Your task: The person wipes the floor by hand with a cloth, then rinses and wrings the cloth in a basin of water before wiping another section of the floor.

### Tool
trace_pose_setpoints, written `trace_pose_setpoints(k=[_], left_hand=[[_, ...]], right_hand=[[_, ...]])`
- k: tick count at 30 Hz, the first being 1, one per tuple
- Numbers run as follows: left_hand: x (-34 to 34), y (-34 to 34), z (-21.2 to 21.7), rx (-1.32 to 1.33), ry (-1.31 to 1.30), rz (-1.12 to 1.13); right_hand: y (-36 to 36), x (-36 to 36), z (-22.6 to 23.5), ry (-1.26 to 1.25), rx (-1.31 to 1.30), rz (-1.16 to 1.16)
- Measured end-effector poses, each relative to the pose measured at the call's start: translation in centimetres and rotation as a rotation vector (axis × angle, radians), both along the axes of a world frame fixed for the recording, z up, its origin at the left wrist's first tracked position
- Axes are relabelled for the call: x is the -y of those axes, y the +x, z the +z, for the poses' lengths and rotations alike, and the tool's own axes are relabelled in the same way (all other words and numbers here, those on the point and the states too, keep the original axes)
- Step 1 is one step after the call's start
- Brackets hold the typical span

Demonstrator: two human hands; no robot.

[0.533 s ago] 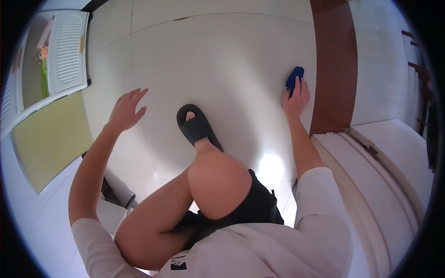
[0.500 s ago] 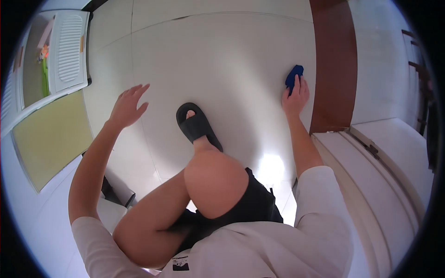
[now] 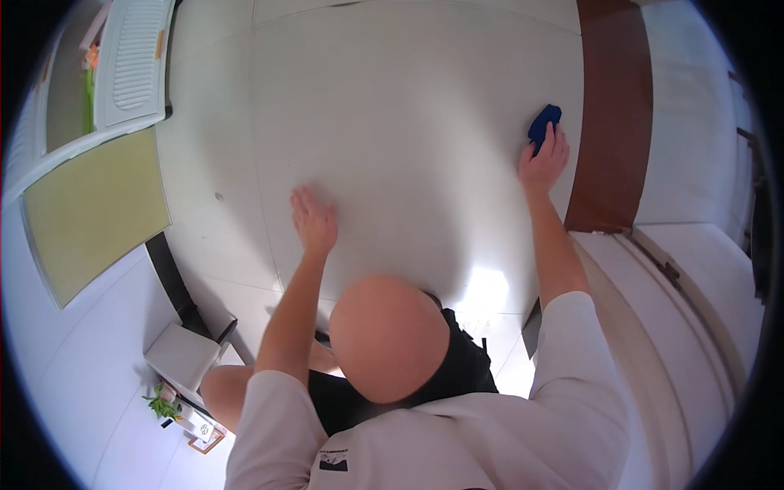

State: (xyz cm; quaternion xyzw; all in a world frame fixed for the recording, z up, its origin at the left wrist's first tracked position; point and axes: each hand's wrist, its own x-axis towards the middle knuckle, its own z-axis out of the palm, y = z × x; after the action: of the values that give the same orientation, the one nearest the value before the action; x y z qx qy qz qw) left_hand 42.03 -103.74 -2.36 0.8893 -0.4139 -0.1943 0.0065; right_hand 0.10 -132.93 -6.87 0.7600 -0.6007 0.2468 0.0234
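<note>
A dark blue cloth [image 3: 544, 124] lies bunched on the pale tiled floor [image 3: 384, 106], near the brown strip at the right. My right hand [image 3: 545, 161] grips it from the near side, with fingers over its lower part that hide some of it. Slightly blurred, my left hand [image 3: 314, 222] is held palm down over the floor in front of my knee, or rests on it; I cannot tell which. Its fingers are spread and it holds nothing.
A brown strip [image 3: 611, 114] crosses the floor at the right, beside a white door frame [image 3: 645, 327]. At the upper left stands a white slatted cabinet [image 3: 135, 65], with a yellow-green panel [image 3: 98, 208] below it. A white stool-like seat [image 3: 181, 356] and a plant [image 3: 161, 403] are lower left.
My left hand has swung right and nearer to my knee. The slippered foot has gone from sight. My view has shifted, and my right hand stays with the cloth beside the brown strip.
</note>
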Motion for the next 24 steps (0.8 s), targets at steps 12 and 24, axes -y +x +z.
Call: trace_pose_setpoints(k=[12, 24], left_hand=[[-12.6, 8.8, -3.7, 0.300, -0.309, 0.071], [-4.0, 8.4, -4.7, 0.167, -0.489, -0.155]], right_hand=[[-0.2, 0.0, -0.4, 0.081, -0.030, -0.040], [-7.5, -26.2, -1.1, 0.267, 0.028, -0.135]])
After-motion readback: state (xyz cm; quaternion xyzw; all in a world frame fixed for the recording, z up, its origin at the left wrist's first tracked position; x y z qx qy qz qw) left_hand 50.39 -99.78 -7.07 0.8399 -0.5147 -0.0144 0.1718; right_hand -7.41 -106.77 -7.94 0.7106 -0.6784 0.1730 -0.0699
